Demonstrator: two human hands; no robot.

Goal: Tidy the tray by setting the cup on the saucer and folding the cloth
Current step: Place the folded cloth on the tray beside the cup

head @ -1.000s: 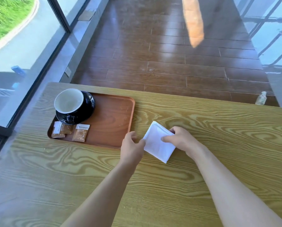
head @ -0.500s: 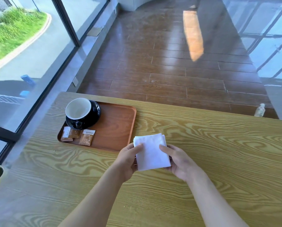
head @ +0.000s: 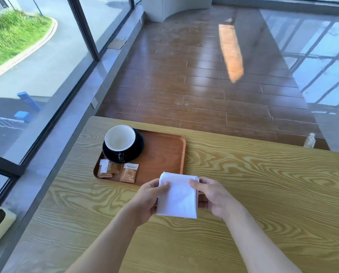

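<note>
A café seating area, by my read.
I see a brown wooden serving tray [head: 164, 154] with sugar sachets [head: 129, 172], a wood-grain table [head: 253, 184] and floor-to-ceiling windows [head: 46, 66].

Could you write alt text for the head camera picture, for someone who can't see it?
Two bare hands, left hand and right hand, hold a folded white cloth over a wooden table. Beyond it, a brown tray carries a black cup on its saucer and some sachets.

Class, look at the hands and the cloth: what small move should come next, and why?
Probably lay the folded cloth, pinched by the left hand and right hand, on the tray's bare right part. The cup already sits on its saucer.
</note>
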